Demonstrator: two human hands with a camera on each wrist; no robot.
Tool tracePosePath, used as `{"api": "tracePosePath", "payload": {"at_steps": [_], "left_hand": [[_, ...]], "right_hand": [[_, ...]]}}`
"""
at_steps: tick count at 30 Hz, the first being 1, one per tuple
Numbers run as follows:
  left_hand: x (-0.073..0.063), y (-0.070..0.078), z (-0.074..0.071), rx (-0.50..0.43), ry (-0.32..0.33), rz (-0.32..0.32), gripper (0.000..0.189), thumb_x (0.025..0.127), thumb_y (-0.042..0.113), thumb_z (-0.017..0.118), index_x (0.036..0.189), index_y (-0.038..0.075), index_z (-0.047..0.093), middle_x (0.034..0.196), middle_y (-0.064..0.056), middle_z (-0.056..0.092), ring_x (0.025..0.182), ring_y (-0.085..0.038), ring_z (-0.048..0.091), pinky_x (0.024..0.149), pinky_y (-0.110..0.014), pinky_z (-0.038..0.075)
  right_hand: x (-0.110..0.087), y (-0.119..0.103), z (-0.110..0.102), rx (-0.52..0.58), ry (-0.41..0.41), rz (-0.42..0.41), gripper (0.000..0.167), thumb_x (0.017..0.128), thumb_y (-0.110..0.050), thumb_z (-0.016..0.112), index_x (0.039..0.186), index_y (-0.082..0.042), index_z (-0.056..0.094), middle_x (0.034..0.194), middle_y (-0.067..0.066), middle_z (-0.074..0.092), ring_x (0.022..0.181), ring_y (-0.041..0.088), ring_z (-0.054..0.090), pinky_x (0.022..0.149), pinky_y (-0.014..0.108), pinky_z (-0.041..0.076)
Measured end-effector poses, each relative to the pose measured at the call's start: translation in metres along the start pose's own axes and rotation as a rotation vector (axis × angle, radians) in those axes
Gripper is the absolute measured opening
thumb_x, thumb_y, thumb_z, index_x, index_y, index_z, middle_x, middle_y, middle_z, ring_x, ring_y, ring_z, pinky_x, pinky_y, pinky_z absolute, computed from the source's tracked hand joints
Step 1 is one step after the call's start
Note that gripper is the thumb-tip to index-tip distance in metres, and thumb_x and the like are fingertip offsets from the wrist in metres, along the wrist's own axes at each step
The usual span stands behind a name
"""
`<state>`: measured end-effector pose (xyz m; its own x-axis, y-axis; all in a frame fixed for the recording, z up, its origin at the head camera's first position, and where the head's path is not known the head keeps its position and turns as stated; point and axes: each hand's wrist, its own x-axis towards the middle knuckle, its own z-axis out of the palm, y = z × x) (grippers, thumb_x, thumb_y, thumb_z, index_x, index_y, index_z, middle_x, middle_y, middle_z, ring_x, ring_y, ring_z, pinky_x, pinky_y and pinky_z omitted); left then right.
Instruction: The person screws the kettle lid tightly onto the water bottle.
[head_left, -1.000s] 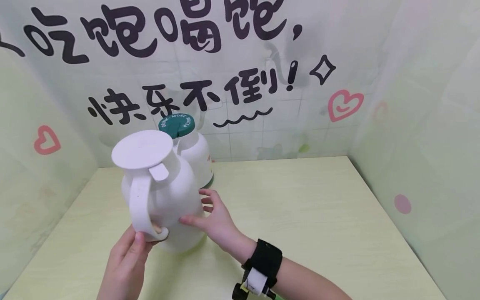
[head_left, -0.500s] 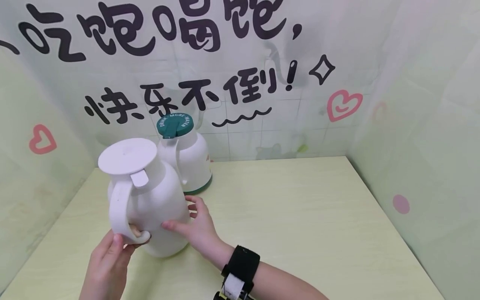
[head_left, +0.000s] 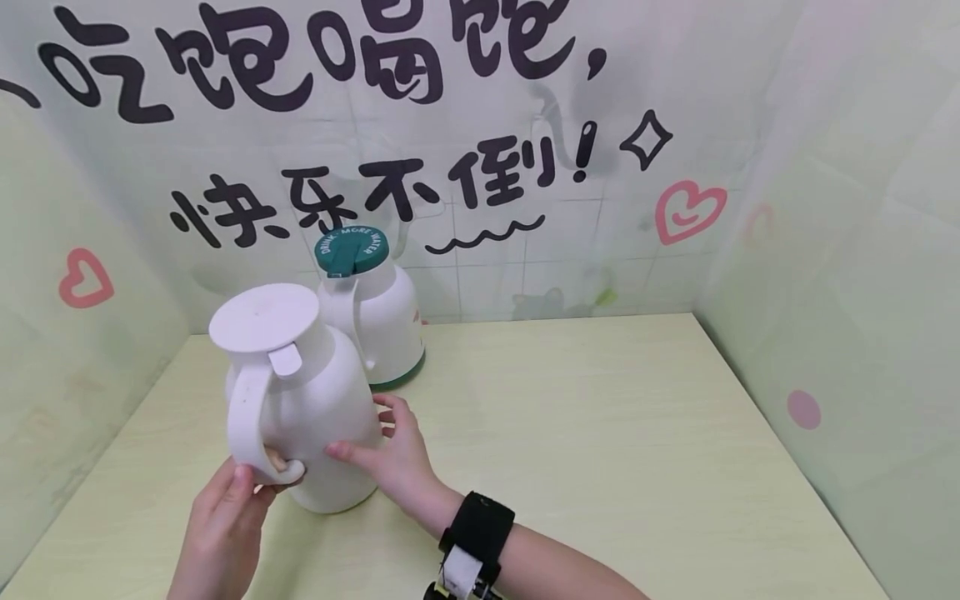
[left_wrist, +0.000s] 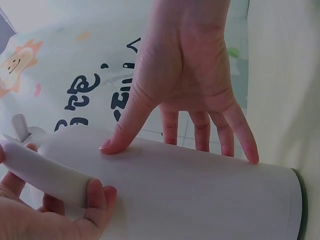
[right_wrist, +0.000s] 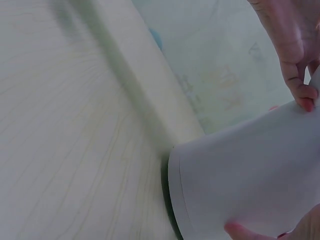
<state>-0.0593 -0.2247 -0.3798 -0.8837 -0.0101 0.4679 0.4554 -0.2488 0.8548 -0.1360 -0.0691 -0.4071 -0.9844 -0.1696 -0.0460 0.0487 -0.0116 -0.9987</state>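
Note:
A tall white vacuum jug [head_left: 318, 408] stands upright at the left of the table, its flat white lid [head_left: 264, 317] on top and its handle [head_left: 247, 425] facing me. My left hand [head_left: 225, 525] grips the lower end of that handle, thumb outside. On the jug's right side lies my right hand [head_left: 401, 467], its thumb on the near face and its spread fingers reaching round behind. The left wrist view shows these fingertips [left_wrist: 252, 159] touching the white wall. Low down, the right wrist view shows the jug's base [right_wrist: 175, 195] at the tabletop, with a dark edge.
Just behind stands a second, smaller white jug [head_left: 386, 325] with a green lid [head_left: 352, 250] and a green base. The pale wooden table [head_left: 600, 433] extends to the right. Printed curtains [head_left: 495, 283] with black lettering and hearts enclose the back and sides.
The jug has moved left and nearer to me with both hands on it, then shifted slightly back to the right. More of the smaller jug shows now.

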Motion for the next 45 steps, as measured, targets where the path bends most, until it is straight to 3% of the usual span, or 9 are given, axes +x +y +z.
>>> {"api": "tracePosePath", "payload": {"at_steps": [4, 8, 12, 17, 22, 39, 42, 45], "left_hand": [[-0.001, 0.001, 0.003, 0.036, 0.046, -0.033, 0.037, 0.104, 0.001, 0.021, 0.101, -0.002, 0.057, 0.101, -0.005, 0.06, 0.094, -0.016, 0.059, 0.09, -0.027, 0.043], [-0.002, -0.004, -0.001, -0.025, -0.02, 0.02, 0.038, 0.103, -0.001, 0.018, 0.104, -0.004, 0.056, 0.104, -0.007, 0.059, 0.097, -0.017, 0.059, 0.091, -0.027, 0.042], [-0.001, -0.011, -0.007, -0.134, -0.128, 0.092, 0.041, 0.102, -0.004, 0.013, 0.109, -0.011, 0.052, 0.108, -0.012, 0.058, 0.103, -0.021, 0.057, 0.095, -0.028, 0.04], [-0.001, -0.013, -0.008, -0.169, -0.141, 0.109, 0.041, 0.102, -0.004, 0.011, 0.109, -0.012, 0.052, 0.11, -0.014, 0.057, 0.105, -0.023, 0.056, 0.094, -0.029, 0.041], [-0.001, -0.013, -0.008, -0.114, -0.13, 0.094, 0.04, 0.102, -0.004, 0.013, 0.108, -0.01, 0.052, 0.109, -0.012, 0.058, 0.104, -0.022, 0.056, 0.093, -0.028, 0.042], [0.001, -0.013, -0.011, -0.087, -0.119, 0.097, 0.04, 0.103, -0.003, 0.014, 0.108, -0.01, 0.053, 0.11, -0.012, 0.058, 0.107, -0.02, 0.053, 0.092, -0.029, 0.044], [0.0, -0.009, -0.009, -0.017, -0.087, 0.045, 0.039, 0.104, 0.002, 0.016, 0.109, -0.006, 0.054, 0.111, -0.01, 0.057, 0.108, -0.019, 0.053, 0.09, -0.029, 0.046], [-0.004, -0.003, -0.002, 0.132, 0.003, -0.051, 0.033, 0.106, 0.009, 0.02, 0.112, -0.001, 0.052, 0.115, -0.009, 0.052, 0.106, -0.017, 0.054, 0.084, -0.028, 0.049]], "right_hand": [[0.0, 0.003, 0.001, -0.009, 0.006, 0.004, 0.067, 0.071, -0.025, 0.086, 0.127, -0.022, 0.05, 0.114, -0.002, 0.047, 0.105, 0.019, 0.046, 0.081, 0.038, 0.045], [0.0, 0.006, 0.001, -0.033, 0.016, 0.001, 0.069, 0.07, -0.026, 0.087, 0.128, -0.022, 0.049, 0.114, -0.004, 0.047, 0.106, 0.019, 0.047, 0.081, 0.038, 0.045], [0.0, 0.007, 0.001, -0.049, 0.021, -0.013, 0.069, 0.07, -0.027, 0.087, 0.128, -0.021, 0.049, 0.114, -0.005, 0.046, 0.105, 0.019, 0.046, 0.081, 0.037, 0.045], [0.0, 0.008, 0.0, -0.057, 0.02, -0.036, 0.069, 0.071, -0.028, 0.086, 0.128, -0.021, 0.049, 0.116, -0.005, 0.046, 0.105, 0.018, 0.046, 0.082, 0.037, 0.044], [0.0, 0.01, 0.0, -0.061, 0.023, -0.052, 0.069, 0.072, -0.028, 0.086, 0.13, -0.02, 0.048, 0.118, -0.004, 0.045, 0.106, 0.019, 0.046, 0.085, 0.039, 0.043], [0.002, 0.011, 0.002, -0.069, 0.003, -0.05, 0.069, 0.074, -0.029, 0.085, 0.131, -0.019, 0.047, 0.119, -0.004, 0.045, 0.107, 0.019, 0.045, 0.085, 0.039, 0.043], [0.003, 0.01, 0.0, -0.086, -0.015, -0.046, 0.07, 0.075, -0.03, 0.083, 0.132, -0.018, 0.046, 0.119, -0.003, 0.046, 0.108, 0.021, 0.046, 0.085, 0.038, 0.044], [0.002, 0.01, -0.009, -0.134, -0.035, -0.049, 0.068, 0.078, -0.031, 0.081, 0.134, -0.013, 0.046, 0.123, 0.003, 0.048, 0.111, 0.026, 0.047, 0.086, 0.04, 0.044]]}}
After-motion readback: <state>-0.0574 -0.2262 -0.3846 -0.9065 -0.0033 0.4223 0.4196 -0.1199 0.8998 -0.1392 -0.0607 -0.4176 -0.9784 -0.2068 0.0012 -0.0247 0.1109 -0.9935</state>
